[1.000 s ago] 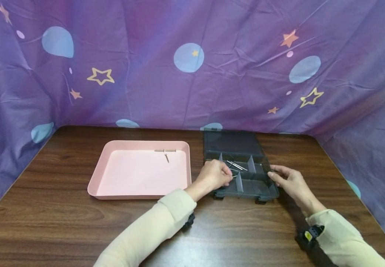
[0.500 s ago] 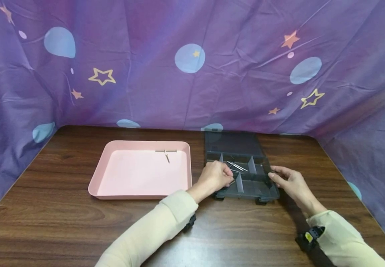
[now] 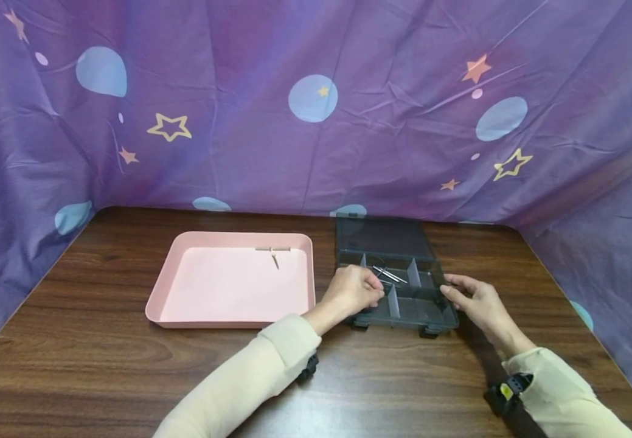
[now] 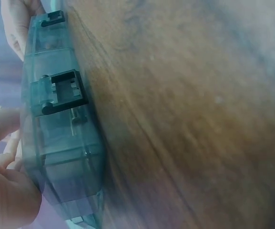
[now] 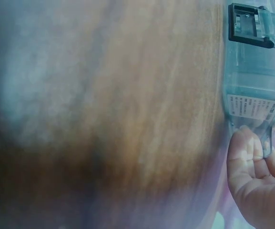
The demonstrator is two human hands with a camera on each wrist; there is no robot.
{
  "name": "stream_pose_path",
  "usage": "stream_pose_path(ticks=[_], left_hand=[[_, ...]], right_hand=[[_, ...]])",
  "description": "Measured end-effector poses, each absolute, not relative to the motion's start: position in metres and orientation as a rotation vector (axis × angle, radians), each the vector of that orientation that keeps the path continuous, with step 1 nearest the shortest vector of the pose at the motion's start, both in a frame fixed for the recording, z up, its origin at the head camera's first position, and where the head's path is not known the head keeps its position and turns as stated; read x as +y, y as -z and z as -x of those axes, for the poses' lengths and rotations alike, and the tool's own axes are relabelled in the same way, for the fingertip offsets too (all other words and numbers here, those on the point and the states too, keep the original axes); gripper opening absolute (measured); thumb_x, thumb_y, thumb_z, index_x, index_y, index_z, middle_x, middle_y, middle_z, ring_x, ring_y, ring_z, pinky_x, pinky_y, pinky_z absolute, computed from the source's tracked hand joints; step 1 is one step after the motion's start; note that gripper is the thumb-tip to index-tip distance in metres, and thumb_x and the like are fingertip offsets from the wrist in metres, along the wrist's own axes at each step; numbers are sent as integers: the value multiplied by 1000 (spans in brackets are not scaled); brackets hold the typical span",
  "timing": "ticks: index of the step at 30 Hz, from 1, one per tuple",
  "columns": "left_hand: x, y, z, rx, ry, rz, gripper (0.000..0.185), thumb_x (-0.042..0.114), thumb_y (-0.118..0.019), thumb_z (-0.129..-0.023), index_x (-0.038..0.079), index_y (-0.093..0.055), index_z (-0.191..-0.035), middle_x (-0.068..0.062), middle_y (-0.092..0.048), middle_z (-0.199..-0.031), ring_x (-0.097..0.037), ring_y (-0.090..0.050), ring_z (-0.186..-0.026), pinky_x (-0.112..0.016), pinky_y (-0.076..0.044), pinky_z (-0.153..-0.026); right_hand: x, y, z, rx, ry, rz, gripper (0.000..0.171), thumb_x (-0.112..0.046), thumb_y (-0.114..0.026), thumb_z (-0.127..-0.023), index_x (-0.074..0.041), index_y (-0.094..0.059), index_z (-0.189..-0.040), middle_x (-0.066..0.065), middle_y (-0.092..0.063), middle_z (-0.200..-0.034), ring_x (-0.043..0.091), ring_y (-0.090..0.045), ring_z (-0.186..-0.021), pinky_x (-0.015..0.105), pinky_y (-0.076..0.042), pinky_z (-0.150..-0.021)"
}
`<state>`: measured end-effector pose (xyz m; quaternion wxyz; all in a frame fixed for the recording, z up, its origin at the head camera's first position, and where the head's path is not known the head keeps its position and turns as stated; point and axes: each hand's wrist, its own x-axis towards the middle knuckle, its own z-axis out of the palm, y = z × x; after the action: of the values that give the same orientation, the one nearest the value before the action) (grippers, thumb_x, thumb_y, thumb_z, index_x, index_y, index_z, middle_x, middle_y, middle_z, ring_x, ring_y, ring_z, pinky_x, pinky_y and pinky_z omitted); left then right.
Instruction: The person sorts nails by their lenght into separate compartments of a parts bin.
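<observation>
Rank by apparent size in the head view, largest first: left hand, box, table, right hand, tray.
1. Table
2. Tray
3. Box, open lid included
4. Left hand and right hand: too alike to rank against each other.

A wooden table (image 3: 75, 371) in dark brown, its streaky grain running mostly from side to side, bears everything; its far corners are rounded and a pale sheen lies on the near middle of the top. On its left half a shallow pink tray (image 3: 222, 289) sits flat. Just right of that, apart from it, a translucent dark compartment box (image 3: 422, 310) stands open, front latches facing the near side.
</observation>
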<state>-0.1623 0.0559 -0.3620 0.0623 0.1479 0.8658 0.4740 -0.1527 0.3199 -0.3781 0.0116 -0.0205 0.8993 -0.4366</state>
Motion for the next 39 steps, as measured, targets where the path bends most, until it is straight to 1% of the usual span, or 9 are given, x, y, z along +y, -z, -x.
stream_pose_path(ticks=[5, 12, 14, 21, 25, 28, 33, 36, 39], left_hand=[[52, 360, 162, 2516, -1537, -464, 5, 10, -71, -81, 6, -71, -82, -1, -71, -72, -2, -63, -55, -14, -49, -53], [40, 351, 160, 2430, -1626, -411, 5, 9, -72, -80, 5, -71, -83, -6, -72, -74, -8, -66, -57, -17, -51, -52], [34, 349, 159, 2395, -1664, -391, 5, 8, -72, -81, 3, -71, -83, -11, -72, -76, -12, -67, -59, -19, -52, -53], [9, 345, 161, 2328, -1720, -346, 10, 6, -69, -83, -2, -68, -89, -21, -71, -86, -21, -69, -68, -26, -56, -64], [-9, 342, 167, 2410, -1666, -312, 10, 7, -68, -84, -1, -68, -90, -20, -71, -85, -27, -70, -73, -25, -56, -64], [-23, 342, 173, 2413, -1661, -218, 11, 7, -68, -84, -1, -68, -92, -19, -71, -88, -30, -70, -79, -28, -56, -67], [-48, 346, 184, 2423, -1711, -102, 14, 5, -68, -83, -4, -68, -94, -20, -70, -90, -21, -69, -69, -29, -56, -69], [-64, 348, 190, 2474, -1702, -42, 16, 5, -68, -83, -4, -67, -95, -18, -71, -90, -10, -64, -63, -26, -56, -67], [-78, 349, 195, 2516, -1676, 32, 16, 7, -67, -84, -3, -68, -97, -17, -71, -90, -12, -64, -64, -23, -54, -64]], right_hand=[[320, 379, 153, 2797, 1382, 64, 51, -26, -56, -95, 12, -47, -129, -10, -61, -92, -7, -53, -77, 18, -50, -66], [321, 381, 154, 2799, 1440, 96, 48, -21, -57, -94, 13, -48, -127, -18, -60, -88, -8, -53, -76, 17, -49, -64], [321, 382, 154, 2809, 1438, 100, 48, -21, -58, -94, 13, -48, -126, -16, -61, -90, -9, -53, -76, 17, -49, -64], [320, 381, 154, 2821, 1368, 76, 50, -24, -57, -94, 12, -48, -128, 9, -64, -104, -8, -54, -78, 18, -50, -65], [320, 379, 154, 2806, 1374, 75, 50, -25, -56, -95, 12, -47, -128, 12, -64, -106, -8, -54, -79, 18, -50, -67], [320, 379, 154, 2796, 1390, 85, 50, -25, -56, -95, 12, -47, -128, 9, -64, -105, -8, -54, -79, 18, -50, -67], [321, 378, 154, 2805, 1378, 91, 51, -26, -56, -95, 12, -48, -128, 3, -65, -101, -8, -54, -79, 18, -50, -66], [321, 379, 155, 2807, 1373, 103, 51, -25, -56, -95, 12, -47, -128, 10, -65, -105, -8, -54, -79, 18, -50, -66], [321, 380, 154, 2807, 1368, 103, 51, -26, -56, -95, 12, -47, -128, 16, -63, -109, -9, -54, -80, 18, -50, -67]])
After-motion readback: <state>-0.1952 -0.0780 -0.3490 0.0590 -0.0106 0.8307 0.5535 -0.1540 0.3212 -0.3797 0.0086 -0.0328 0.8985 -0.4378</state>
